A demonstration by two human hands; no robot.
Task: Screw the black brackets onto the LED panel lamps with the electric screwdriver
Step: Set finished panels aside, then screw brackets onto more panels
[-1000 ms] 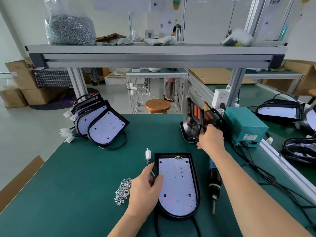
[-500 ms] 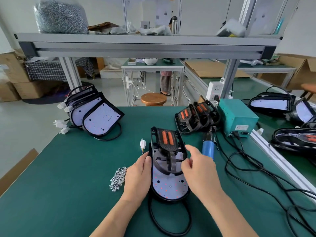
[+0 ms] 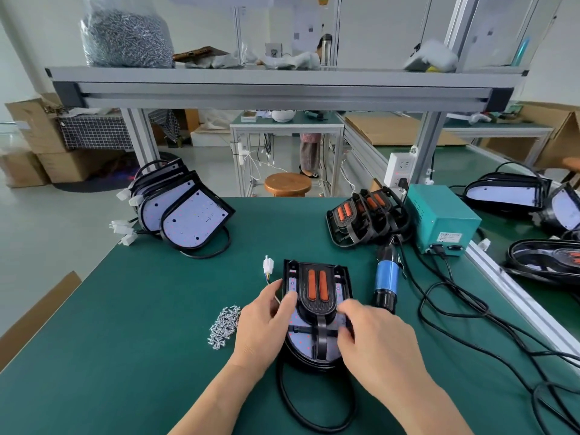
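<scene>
An LED panel lamp (image 3: 298, 343) lies flat on the green table in front of me. A black bracket (image 3: 317, 293) with two orange strips sits on top of it. My left hand (image 3: 262, 324) holds the lamp's left edge, thumb on the bracket's side. My right hand (image 3: 373, 337) grips the bracket's right side, fingers curled over its lower bar. The blue electric screwdriver (image 3: 386, 279) lies on the table just right of the lamp, untouched. A small heap of screws (image 3: 223, 326) lies left of my left hand.
A stack of bare lamps (image 3: 185, 215) leans at the back left. Spare black brackets (image 3: 367, 216) stand at the back right beside a teal power box (image 3: 442, 218). Black cables (image 3: 470, 312) trail over the right side. More lamps (image 3: 508, 193) lie on the neighbouring bench.
My right hand fetched a bracket from the spare stack and brought it onto the lamp. The bracket has since dropped from tilted to lying flat, with both hands closing in on its sides.
</scene>
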